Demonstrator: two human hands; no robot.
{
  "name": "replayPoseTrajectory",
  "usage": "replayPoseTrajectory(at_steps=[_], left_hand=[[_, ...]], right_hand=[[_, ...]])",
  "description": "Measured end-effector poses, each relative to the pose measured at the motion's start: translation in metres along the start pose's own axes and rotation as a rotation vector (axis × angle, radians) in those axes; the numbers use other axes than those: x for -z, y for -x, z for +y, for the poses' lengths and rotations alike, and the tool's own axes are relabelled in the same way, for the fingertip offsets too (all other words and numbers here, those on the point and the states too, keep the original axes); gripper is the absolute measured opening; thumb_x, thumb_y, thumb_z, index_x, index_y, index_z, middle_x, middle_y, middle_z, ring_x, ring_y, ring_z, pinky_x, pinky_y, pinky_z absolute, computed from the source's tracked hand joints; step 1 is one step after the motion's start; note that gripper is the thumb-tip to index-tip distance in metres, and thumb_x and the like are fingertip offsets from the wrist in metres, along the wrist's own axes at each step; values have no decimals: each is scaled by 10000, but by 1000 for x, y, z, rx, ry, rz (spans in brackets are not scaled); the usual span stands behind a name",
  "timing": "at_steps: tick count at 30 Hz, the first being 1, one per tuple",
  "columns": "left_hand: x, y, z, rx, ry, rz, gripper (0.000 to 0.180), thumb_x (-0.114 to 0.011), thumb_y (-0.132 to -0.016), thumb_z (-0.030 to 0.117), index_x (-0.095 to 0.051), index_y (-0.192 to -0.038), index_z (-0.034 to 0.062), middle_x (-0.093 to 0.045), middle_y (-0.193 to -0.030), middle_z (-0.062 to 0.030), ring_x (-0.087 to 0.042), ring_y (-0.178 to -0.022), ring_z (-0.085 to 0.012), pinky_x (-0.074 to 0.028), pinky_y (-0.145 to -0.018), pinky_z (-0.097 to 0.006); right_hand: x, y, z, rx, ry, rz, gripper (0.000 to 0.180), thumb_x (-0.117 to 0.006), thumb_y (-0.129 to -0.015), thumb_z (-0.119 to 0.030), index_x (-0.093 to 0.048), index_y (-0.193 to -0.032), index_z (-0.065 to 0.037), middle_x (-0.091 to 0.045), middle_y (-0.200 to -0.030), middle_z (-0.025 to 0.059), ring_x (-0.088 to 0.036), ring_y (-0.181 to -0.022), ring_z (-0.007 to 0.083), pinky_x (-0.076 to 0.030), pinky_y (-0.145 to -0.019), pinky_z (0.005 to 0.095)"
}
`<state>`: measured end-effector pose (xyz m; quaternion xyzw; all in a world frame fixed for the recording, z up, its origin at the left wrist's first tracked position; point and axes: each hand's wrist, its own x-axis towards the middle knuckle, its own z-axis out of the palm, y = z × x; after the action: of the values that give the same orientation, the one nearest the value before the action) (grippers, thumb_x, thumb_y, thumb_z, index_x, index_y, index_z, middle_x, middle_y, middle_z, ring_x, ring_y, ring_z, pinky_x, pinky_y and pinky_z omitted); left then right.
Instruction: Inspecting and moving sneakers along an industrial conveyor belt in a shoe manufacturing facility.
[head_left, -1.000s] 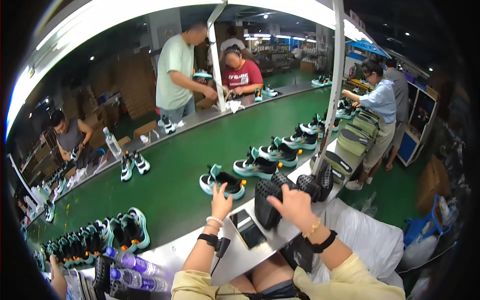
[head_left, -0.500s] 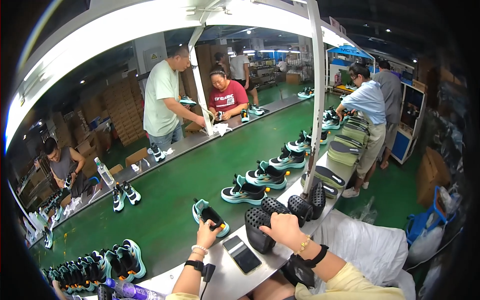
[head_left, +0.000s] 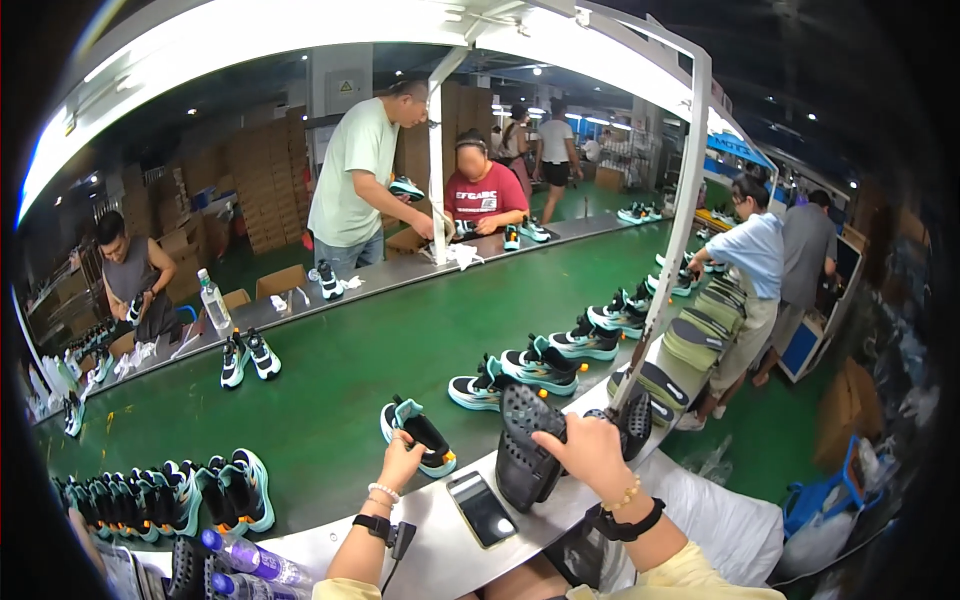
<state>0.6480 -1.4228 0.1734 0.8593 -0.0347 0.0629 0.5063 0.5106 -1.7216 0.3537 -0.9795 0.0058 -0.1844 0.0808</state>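
Black sole [head_left: 527, 452] sits gripped in our right hand [head_left: 590, 455] above the metal ledge [head_left: 440, 535]; our left hand [head_left: 400, 462] pinches the teal sneaker [head_left: 418, 437] on the belt [head_left: 330, 390], which might drag it loose.

A long green conveyor belt [head_left: 330, 390] carries teal-and-black sneakers: 1 shoe [head_left: 420, 437] near the front edge, a row [head_left: 165, 497] at the left, 1 pair [head_left: 247, 357] farther back. On the grey counter [head_left: 430, 545] lies a dark phone [head_left: 481, 508].
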Motion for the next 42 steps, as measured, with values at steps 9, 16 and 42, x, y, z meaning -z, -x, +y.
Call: replayPoseTrajectory(at_steps=[9,16,42], left_hand=[[-19,-64,-35,118,41,184,422,-656,-882,318,-632,-1215,59,-684,-1087,-229,-634,-1071,-406,-479,-930,-429],[3,-87,-60,143,-19,27,594,-623,-886,494,-673,-1048,-75,-680,-999,-300,-665,-1001,-405,-501,-858,-444],[9,-66,-61,197,137,34,553,-592,-929,457,-663,-1054,-77,-699,-973,-173,-648,-919,-223,-493,-801,-352]], right_hand=[[-45,-57,-108,236,-115,-265,509,-705,-797,-517,-727,-840,-11,-706,-804,176,-707,-785,323,-564,-673,409],[-101,-121,-145,119,-188,-565,436,-778,-731,-415,-741,-915,-21,-733,-895,154,-721,-843,296,-577,-735,388],[-301,-106,-195,80,-220,-227,244,-547,-906,-226,-744,-804,-124,-736,-814,92,-730,-769,231,-580,-645,347]])
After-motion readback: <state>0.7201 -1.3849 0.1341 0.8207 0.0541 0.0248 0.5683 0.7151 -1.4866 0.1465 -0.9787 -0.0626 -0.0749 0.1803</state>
